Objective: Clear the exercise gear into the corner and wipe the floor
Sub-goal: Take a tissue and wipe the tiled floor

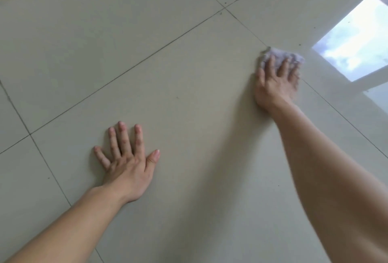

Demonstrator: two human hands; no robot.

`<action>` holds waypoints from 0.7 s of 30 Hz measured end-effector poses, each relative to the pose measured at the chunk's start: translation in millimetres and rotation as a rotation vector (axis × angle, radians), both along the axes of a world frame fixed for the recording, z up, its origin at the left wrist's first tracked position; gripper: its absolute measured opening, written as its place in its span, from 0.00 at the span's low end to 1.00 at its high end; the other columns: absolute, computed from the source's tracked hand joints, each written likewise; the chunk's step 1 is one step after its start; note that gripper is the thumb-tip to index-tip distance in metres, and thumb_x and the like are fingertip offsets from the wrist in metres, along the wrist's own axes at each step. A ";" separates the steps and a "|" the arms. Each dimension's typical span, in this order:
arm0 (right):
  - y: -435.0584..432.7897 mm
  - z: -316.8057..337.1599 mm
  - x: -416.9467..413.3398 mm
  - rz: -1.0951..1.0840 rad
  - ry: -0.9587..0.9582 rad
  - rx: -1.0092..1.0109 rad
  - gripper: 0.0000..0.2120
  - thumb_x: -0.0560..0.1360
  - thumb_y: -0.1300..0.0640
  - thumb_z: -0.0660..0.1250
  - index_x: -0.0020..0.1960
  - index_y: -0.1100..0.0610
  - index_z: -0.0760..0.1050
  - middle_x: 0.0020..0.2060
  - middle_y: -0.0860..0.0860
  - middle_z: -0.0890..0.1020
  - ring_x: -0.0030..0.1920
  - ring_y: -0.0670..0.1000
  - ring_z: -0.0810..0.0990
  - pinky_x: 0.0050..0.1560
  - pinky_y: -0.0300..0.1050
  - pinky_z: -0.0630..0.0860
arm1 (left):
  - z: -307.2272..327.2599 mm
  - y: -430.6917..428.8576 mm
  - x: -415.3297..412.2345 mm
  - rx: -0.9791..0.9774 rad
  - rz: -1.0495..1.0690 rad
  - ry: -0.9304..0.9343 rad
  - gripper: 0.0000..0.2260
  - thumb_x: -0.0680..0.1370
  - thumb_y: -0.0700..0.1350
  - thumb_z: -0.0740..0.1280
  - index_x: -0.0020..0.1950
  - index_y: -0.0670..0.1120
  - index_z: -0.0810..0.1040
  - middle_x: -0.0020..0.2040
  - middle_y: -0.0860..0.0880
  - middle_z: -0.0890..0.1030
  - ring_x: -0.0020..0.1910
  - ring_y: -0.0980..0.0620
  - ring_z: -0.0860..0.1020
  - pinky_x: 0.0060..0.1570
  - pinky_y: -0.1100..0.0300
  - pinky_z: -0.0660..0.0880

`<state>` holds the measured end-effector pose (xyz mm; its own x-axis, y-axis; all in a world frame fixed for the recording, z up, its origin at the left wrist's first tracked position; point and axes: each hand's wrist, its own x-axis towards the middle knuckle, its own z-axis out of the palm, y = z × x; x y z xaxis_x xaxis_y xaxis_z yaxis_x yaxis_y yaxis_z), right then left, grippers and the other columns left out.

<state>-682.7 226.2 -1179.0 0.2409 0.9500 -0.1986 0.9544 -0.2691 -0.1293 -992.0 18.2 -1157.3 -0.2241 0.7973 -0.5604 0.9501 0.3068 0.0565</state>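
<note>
A pale lilac cloth (279, 54) lies crumpled on the beige tiled floor (189, 86) at the right, on a tile joint. My right hand (276, 83) presses flat on the cloth with straight, spread fingers, and most of the cloth is hidden under them. My left hand (128, 164) rests flat on the bare tile at the lower left, fingers spread, holding nothing. No exercise gear is in view.
Large glossy tiles with dark grout lines fill the whole view. A bright window reflection (357, 38) shines on the floor at the right edge. Small dark specks dot the tiles near the joints at the top.
</note>
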 end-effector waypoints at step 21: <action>76.8 2.6 -86.6 0.360 -0.022 0.082 0.28 0.83 0.51 0.44 0.81 0.56 0.45 0.80 0.61 0.47 0.79 0.66 0.41 0.78 0.63 0.41 | 3.4 2.1 0.5 -0.046 0.008 -0.039 0.35 0.66 0.68 0.25 0.66 0.51 0.16 0.67 0.46 0.15 0.68 0.44 0.18 0.67 0.32 0.30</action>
